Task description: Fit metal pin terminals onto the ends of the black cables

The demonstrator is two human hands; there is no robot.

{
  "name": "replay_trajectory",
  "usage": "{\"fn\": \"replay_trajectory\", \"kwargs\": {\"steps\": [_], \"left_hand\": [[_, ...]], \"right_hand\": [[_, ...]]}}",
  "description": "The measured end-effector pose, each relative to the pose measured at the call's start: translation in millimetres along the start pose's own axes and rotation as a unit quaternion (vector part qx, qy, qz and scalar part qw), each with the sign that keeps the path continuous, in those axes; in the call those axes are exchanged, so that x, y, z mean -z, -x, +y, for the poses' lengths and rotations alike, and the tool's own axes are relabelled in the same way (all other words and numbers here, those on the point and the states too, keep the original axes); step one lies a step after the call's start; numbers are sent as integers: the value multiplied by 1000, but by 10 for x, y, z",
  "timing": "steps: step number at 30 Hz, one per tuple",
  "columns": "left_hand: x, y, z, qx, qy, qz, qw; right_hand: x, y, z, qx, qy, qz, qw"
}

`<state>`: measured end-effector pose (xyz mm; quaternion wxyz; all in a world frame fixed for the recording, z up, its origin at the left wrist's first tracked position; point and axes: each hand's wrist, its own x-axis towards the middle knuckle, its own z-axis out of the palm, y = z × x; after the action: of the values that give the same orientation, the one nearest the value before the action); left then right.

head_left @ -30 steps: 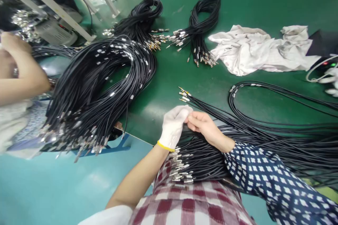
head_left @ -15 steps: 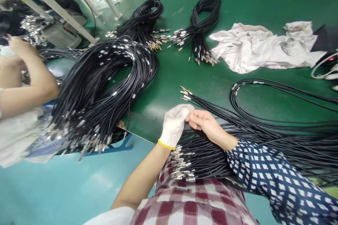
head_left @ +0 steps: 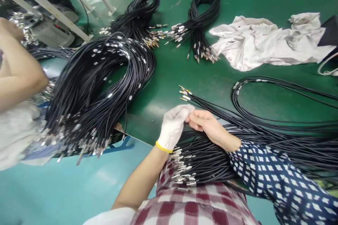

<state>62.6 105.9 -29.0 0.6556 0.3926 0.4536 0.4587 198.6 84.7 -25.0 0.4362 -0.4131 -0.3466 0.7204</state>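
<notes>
My left hand [head_left: 174, 124], in a white glove with a yellow cuff, is closed in a pinch. Its fingertips meet those of my bare right hand [head_left: 207, 124], also pinched. Whatever lies between them is too small or hidden to make out. Below and right of both hands lies a thick bundle of black cables [head_left: 211, 161], its metal connectors [head_left: 185, 168] at the left end near my checkered apron. A thinner group of cables [head_left: 216, 105] runs just above my right hand, with metal tips [head_left: 185, 93] pointing left.
A large looped cable bundle [head_left: 142, 66] hangs over the table edge at left, beside a person's arm [head_left: 21, 66]. Two smaller coils [head_left: 144, 3] [head_left: 206, 0] lie at the back. White cloth [head_left: 253, 44] rests on the green table [head_left: 163, 81] at right.
The view has shifted slightly, so the table items sit a little differently in the picture. The person's arm at left has moved. My hands keep the same pinch.
</notes>
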Motion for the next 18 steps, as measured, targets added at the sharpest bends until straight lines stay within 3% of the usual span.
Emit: {"fn": "replay_trajectory", "kwargs": {"steps": [8,18], "left_hand": [[80,-14,-7,4,94,-25,995],[79,-22,31,12,90,-37,995]], "right_hand": [[33,30,-59,-34,-5,-47,998],[52,30,-68,-42,-9,-59,997]]}}
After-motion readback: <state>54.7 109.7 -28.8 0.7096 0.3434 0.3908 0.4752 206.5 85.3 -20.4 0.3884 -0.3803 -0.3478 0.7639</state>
